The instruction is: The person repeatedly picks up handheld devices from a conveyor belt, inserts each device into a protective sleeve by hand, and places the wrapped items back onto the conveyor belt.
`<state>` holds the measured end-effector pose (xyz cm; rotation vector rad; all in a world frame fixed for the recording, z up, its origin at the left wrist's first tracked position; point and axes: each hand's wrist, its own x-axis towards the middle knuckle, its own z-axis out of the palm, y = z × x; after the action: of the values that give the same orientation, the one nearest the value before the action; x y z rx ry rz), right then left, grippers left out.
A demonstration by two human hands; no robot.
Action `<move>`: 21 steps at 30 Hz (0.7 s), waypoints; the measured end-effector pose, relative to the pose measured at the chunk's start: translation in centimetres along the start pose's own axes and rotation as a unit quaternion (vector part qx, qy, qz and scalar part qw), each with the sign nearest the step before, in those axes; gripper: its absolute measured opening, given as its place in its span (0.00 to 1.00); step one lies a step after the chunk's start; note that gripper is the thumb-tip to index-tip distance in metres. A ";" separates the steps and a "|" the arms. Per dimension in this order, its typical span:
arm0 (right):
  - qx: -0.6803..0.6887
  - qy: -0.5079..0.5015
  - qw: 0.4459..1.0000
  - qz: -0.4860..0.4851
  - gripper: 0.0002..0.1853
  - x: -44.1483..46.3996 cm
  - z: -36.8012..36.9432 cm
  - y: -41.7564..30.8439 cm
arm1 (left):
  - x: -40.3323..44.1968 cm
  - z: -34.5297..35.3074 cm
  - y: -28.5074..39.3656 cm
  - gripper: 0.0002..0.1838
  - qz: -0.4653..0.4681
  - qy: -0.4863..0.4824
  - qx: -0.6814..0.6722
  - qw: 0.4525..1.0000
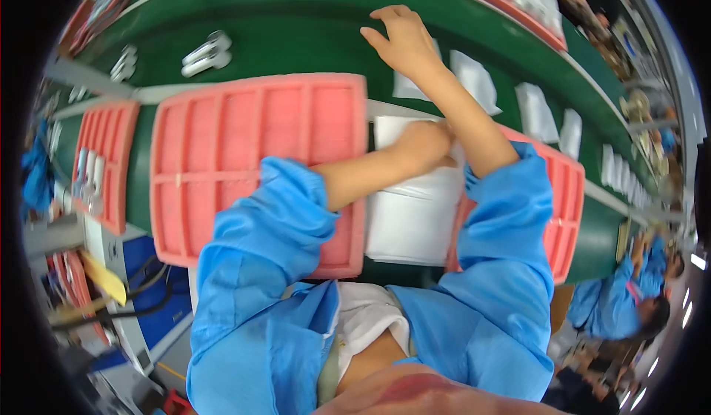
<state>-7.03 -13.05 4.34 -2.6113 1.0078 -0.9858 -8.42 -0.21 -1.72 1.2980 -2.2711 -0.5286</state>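
My left hand (426,147) lies on the upper part of a stack of white sheets or bags (413,226), its fingers curled in; what they hold, if anything, is hidden. Beyond it, my right hand (404,41) is over the green surface (296,44), thumb and fingers apart, holding nothing. Near that wrist a white packet (407,87) rests partly hidden behind the forearm. The stack sits between two pink compartment trays, one on the left (259,174) and one on the right (559,215), partly covered by my right sleeve.
White packets (474,81) lie in a row to the right on the green surface. White parts (207,55) sit at the upper left. Another pink tray (111,159) holds bottle-like items at the far left. Co-workers in blue (615,300) are at the lower right.
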 end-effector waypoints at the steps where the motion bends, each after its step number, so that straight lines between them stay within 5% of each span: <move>1: 0.044 -0.005 0.998 -0.051 0.22 0.7 0.3 -1.9 | 0.1 0.7 -0.9 0.29 0.023 0.005 -0.020 1.000; 4: 0.136 -0.083 0.977 -0.141 0.20 3.8 3.5 -9.2 | 0.0 1.6 -0.9 0.23 0.114 0.271 -0.237 0.926; 6: 0.173 -0.114 0.963 -0.171 0.21 6.3 7.6 -12.9 | -1.2 1.4 -2.2 0.21 0.127 0.326 -0.242 0.905; 8: 0.167 -0.117 0.970 -0.130 0.21 8.2 10.9 -16.6 | -3.3 0.9 -4.9 0.20 -0.028 0.185 -0.080 0.979; 12: 0.031 -0.085 0.989 -0.119 0.21 9.2 18.0 -18.2 | -6.8 0.5 -9.0 0.16 -0.202 0.018 0.045 0.978; 18: -0.019 -0.150 0.988 -0.042 0.21 9.1 17.7 -15.3 | -5.0 1.4 -6.6 0.11 -0.149 0.059 -0.031 0.987; 21: 0.270 -0.308 0.899 0.158 0.27 9.5 9.8 -11.2 | -1.9 2.5 -3.3 0.10 -0.064 0.125 -0.155 0.978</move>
<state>10.41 -11.48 6.00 -1.9912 0.7987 -0.2578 -6.74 0.14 -5.89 1.2760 -1.8256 -0.6916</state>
